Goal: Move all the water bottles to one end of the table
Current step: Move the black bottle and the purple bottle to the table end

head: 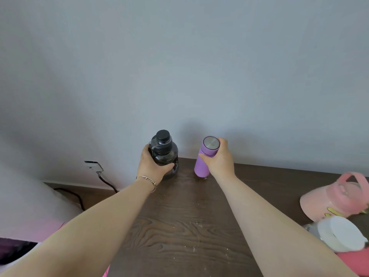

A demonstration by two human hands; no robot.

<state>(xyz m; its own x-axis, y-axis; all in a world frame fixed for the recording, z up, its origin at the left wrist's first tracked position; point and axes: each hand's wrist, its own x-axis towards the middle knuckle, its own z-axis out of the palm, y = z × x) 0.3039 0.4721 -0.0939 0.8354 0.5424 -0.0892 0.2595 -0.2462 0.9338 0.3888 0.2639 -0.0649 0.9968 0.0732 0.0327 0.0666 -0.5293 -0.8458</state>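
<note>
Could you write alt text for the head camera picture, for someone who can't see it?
Two bare hands each grip a bottle at the far edge of a dark wooden table: left hand on a black bottle, right hand on a purple bottle. A pink bottle stands at right.

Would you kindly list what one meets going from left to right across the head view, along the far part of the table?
White wall socket with black cable → left hand → dark translucent bottle with black cap → purple bottle with steel-topped lid → right hand → pink jug with handle.
</note>
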